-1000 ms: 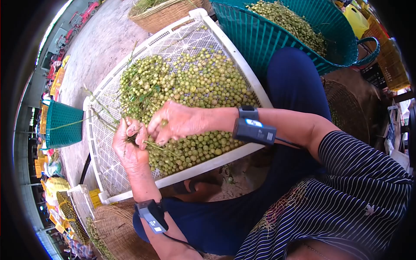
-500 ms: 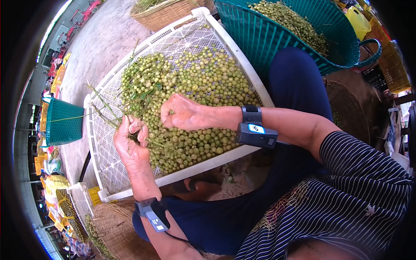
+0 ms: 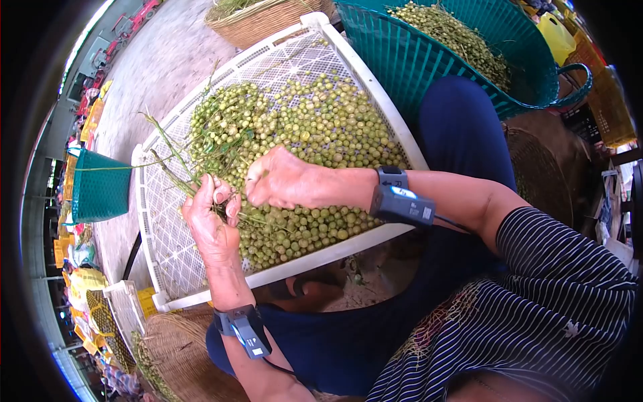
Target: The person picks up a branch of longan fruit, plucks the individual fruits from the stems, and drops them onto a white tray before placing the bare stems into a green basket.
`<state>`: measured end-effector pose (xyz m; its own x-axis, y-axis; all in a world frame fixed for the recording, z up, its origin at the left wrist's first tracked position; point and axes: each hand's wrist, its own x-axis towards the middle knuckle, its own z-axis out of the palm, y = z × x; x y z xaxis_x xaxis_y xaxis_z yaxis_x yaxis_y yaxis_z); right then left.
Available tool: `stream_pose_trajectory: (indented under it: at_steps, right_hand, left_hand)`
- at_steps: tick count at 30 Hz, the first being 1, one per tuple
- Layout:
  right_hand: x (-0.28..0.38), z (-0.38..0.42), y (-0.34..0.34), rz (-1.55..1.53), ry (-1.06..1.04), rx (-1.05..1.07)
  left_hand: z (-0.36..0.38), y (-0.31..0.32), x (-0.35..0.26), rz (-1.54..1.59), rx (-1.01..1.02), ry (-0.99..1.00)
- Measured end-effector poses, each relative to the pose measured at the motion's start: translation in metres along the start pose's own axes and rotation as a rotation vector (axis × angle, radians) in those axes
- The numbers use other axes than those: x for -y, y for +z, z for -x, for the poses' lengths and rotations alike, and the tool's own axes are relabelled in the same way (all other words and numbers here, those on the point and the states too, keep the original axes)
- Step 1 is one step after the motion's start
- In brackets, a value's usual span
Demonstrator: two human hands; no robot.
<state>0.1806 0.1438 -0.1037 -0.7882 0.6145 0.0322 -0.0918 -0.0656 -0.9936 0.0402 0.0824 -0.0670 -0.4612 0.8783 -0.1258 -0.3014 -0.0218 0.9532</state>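
Observation:
My left hand point(image 3: 213, 218) is closed round a bunch of green stems point(image 3: 175, 175) over the left part of a white mesh tray point(image 3: 383, 90). The stem ends stick out beyond the thumb. Just to its right, my right hand point(image 3: 284, 178) is curled into a fist, its fingertips turned toward the left hand; what lies inside it is hidden. Round green fruits point(image 3: 328, 134), small and berry-like, cover much of the tray under and around both hands. Fruits still on stalks point(image 3: 218, 120) lie heaped at the tray's upper left.
A large teal basket point(image 3: 382, 50) holding more stalked fruit point(image 3: 462, 40) stands at the upper right beside my knee point(image 3: 462, 114). Beyond the tray is a wicker basket point(image 3: 258, 28). Another teal basket point(image 3: 100, 187) stands at the left, and a woven basket point(image 3: 187, 348) sits below the tray.
My right hand has moved slightly left, closer to the left hand, and its fist has turned a little. My left hand keeps its hold on the stems. The view has shifted slightly.

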Motion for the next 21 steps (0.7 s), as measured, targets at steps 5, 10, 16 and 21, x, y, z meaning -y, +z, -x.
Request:
stream_pose_trajectory:
  at_steps: [5, 10, 16, 21]
  right_hand:
    - [-0.011, -0.004, -0.015, -0.003, 0.0, -0.148]
    - [-0.026, -0.017, 0.008, 0.451, -0.485, 0.169]
    - [-0.034, -0.008, 0.0, 0.284, -0.304, 0.245]
    - [-0.019, -0.006, -0.017, 0.243, -0.254, 0.08]
  left_hand:
    - [-0.007, -0.016, -0.01, 0.125, 0.091, 0.006]
    - [-0.002, -0.01, -0.009, 0.151, 0.102, 0.005]
    - [-0.005, -0.023, -0.011, 0.141, 0.141, -0.007]
    - [-0.006, -0.041, -0.026, 0.244, 0.138, 0.027]
